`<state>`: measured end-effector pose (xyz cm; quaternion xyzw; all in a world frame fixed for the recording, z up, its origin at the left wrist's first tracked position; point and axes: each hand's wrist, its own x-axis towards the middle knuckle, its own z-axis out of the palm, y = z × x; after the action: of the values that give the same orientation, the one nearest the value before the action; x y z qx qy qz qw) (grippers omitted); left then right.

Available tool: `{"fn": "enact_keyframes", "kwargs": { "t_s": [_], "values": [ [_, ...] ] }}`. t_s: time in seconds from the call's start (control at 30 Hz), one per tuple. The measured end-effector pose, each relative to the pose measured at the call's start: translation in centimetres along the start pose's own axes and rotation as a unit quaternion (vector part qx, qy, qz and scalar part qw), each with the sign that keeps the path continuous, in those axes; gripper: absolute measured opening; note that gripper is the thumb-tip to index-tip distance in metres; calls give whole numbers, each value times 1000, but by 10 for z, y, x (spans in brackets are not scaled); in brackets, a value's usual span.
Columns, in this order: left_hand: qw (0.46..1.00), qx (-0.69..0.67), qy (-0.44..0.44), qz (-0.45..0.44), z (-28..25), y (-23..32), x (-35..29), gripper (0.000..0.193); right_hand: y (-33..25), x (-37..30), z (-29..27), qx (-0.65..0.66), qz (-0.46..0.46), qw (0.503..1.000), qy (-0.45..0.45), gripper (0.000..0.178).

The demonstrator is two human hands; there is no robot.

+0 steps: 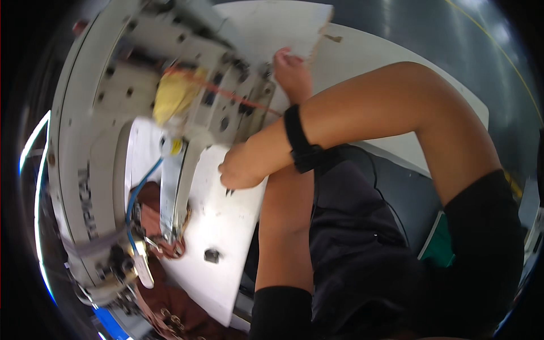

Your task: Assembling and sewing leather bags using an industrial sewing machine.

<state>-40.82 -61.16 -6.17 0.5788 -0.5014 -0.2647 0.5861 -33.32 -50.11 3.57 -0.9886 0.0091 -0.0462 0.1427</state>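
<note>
Sewing machine (73, 170): large, white, industrial pattern, filling the left of my view, its arm spanning a gap above the work area. Desk (207, 226): white, bearing the machine, its near edge at the wearer's lap, presumably so the work lies within reach. Brown cloth (175, 300): folded, bunched at the lower end of the machine. Yellow bundle (173, 96): soft, on the machine's upper part; I judge it a wrap or pad. Right hand (243, 164): curled inward beside the machine body, over the desk; its fingers are hidden, so I cannot tell whether it grips anything. Left hand (292, 71): farther off, blurred, fingers bent, no object visible in it; how closed it is I cannot tell. The two stand apart, forearms crossed, right wrist above left, which lets each reach past the other. Blue tube (133, 198): bowed along the machine, likely slack for movement. Black wristband (303, 144): strapped round the right wrist. Orange-red cord (226, 95): thin, running from the yellow bundle toward the wrists, its end unseen. Dark square fitting (212, 255): on the desk.
</note>
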Motion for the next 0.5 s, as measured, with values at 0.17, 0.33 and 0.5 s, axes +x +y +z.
{"fn": "enact_keyframes", "kwargs": {
  "t_s": [0.17, 0.33, 0.5],
  "values": [
    [999, -14, -25, -29, -2, 0, 0, 22, -3, -44, -39, 119, -37, 989, 76, 16],
    [998, -7, -39, -41, -3, -9, 8, 22, -7, -120, -82, 156, 144, 960, 185, 23],
    [997, 31, -51, -38, -4, -10, 12, 23, 61, -202, -108, 286, 256, 846, 369, 38]
  ]
}}
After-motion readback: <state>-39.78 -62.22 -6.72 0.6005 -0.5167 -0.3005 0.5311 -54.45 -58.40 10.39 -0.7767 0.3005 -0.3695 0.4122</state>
